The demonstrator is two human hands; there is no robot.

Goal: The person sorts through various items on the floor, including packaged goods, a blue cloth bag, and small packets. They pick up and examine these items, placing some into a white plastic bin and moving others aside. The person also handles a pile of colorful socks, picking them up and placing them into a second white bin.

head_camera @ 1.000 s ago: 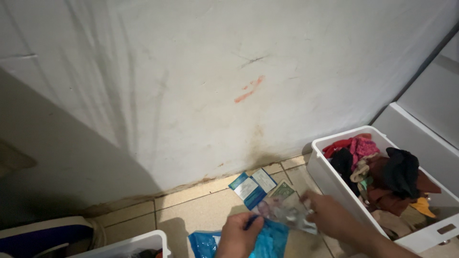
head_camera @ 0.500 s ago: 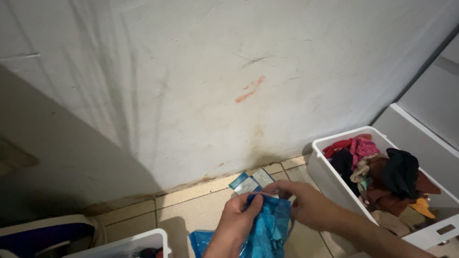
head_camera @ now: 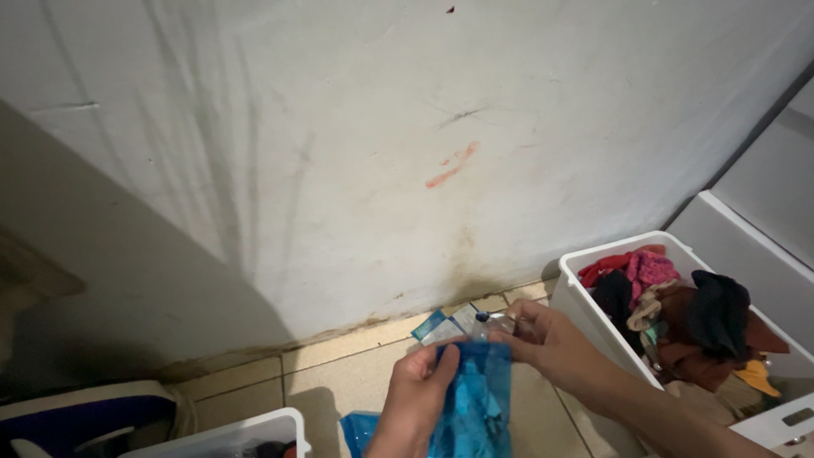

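A clear plastic bag with a blue garment inside (head_camera: 475, 394) is held up between both hands above the tiled floor (head_camera: 339, 382), low in the view. Its upper left edge is pinched by the left hand (head_camera: 420, 399), thumb pressed against the curled fingers. Its top right corner is gripped by the right hand (head_camera: 551, 343), the fingers closed together around the plastic. More blue plastic (head_camera: 360, 428) is seen on the floor just below the left hand. Small flat packets (head_camera: 441, 325) are partly seen just behind the bag, near the foot of the wall. A white bin (head_camera: 585, 293), filled with mixed clothes in red, pink, black and brown, is set to the right. The rim of a second white bin (head_camera: 246, 428) is visible at lower left. Behind everything, a stained white wall (head_camera: 339, 170) is seen.
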